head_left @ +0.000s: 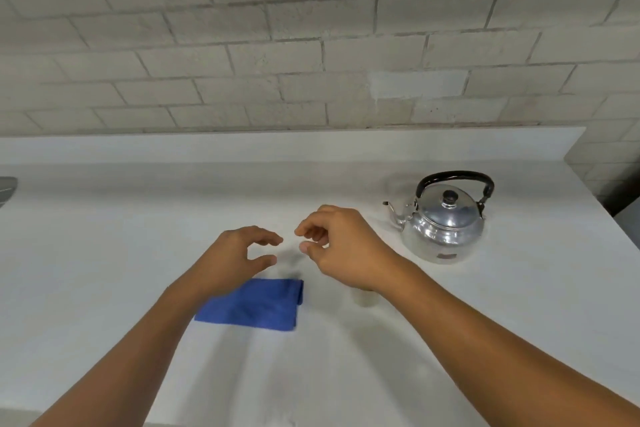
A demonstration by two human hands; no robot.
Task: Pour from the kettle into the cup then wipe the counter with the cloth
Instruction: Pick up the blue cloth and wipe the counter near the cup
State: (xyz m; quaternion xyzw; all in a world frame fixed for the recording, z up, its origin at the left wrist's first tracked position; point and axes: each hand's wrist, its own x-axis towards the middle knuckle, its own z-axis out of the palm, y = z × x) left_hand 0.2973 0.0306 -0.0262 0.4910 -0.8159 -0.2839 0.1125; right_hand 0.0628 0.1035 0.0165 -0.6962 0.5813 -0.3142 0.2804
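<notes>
Two hands, both empty: my left hand (239, 253) fingers curled apart, right hand (341, 246) loosely curled, hovering mid-counter (104, 253). Cloth (256, 305) folded flat beneath left wrist. Cup (363, 298) mostly hidden under right wrist. Kettle (445, 222) right, spout toward me, within reach.

Bare forearms, left hand (239, 255), right hand (341, 248), sleeveless, ringless

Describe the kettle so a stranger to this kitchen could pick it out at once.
Start at the white counter below the pale brick wall and look toward its right end. There, beyond the right hand and apart from it, stands the kettle, upright with its lid on. It is the only shiny metal thing there, with a black arched handle, a black lid knob and a thin spout pointing left.
</notes>
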